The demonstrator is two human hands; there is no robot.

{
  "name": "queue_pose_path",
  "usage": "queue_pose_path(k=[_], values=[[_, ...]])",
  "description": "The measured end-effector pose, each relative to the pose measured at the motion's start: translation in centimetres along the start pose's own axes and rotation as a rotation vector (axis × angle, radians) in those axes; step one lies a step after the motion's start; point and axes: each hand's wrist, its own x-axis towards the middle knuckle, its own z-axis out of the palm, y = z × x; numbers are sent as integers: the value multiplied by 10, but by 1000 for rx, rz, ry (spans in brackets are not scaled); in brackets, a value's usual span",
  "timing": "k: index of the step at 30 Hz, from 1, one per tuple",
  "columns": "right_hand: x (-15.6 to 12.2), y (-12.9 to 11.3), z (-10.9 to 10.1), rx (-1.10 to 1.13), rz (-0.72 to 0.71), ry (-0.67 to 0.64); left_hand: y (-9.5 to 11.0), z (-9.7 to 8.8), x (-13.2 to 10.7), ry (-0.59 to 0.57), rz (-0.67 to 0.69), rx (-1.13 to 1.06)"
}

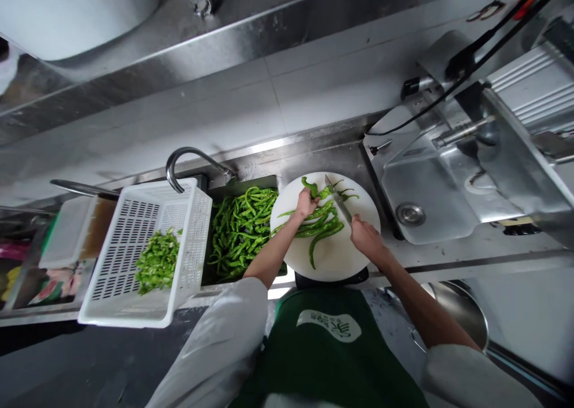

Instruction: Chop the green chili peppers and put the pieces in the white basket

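A round white cutting board (296, 261) lies on the counter with several long green peppers (319, 231) on it. My left hand (307, 204) is closed on green peppers near the middle of the board, fingers curled beside the blade. A kitchen knife (341, 203) is gripped by its handle in my right hand (365, 236). Its blade slants up and left across the peppers, and stem ends (347, 194) lie on its far side. Left of the board, a sink basin is filled with whole green peppers (244, 228).
A white slotted basket (204, 234) with chopped green pieces (158, 261) stands left of the sink, under a curved faucet (179, 154). A metal slicing machine (457, 169) with a black cable is on the right. A steel shelf (269, 31) runs above.
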Motion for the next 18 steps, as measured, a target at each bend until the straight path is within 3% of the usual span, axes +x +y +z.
queue_pose_path(k=[9, 13, 18], values=[[-1, 0, 11, -22, -18, 18, -2, -9, -1, -23, -122, -36], [-12, -2, 10, -15, -49, 26, -1, -20, -10, 65, -166, 54], [-56, 34, 32, 36, 26, 25, -5, -52, -14, 80, -290, 315]])
